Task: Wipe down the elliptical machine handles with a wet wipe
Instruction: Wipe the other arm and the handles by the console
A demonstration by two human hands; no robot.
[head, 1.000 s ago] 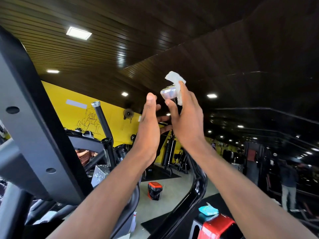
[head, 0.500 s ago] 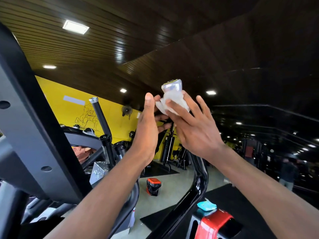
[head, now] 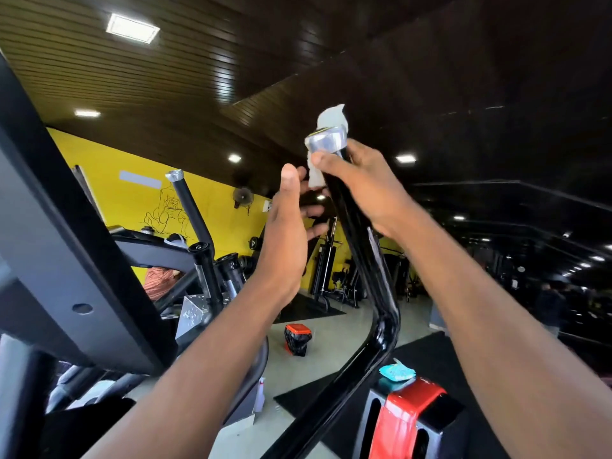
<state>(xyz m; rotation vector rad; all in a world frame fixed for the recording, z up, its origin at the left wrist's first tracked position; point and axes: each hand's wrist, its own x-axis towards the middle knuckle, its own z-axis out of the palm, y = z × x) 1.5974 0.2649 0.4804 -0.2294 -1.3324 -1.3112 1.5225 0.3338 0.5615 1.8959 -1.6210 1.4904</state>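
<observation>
The right hand (head: 367,190) is clamping the thin, limp wipe (head: 331,115) around the stiff, glossy handle (head: 356,233) just under its cap (head: 326,140), while the left hand (head: 286,226) is hovering beside it with fingers apart.

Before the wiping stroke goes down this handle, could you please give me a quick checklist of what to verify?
1. Wet wipe against the handle: ok, it sits behind the silver end cap and under the thumb.
2. Right hand holds the wipe on the handle: ok, fingers curl round the bar just below the cap.
3. Left hand off the bar: ok, open beside it, gripping nothing.
4. Path down the bar to the bend: ok, nothing sits on it.
5. Wipe still damp: cannot tell.
6. Spare wipes within reach: cannot tell; a teal pack lies below, contents unseen.
</observation>
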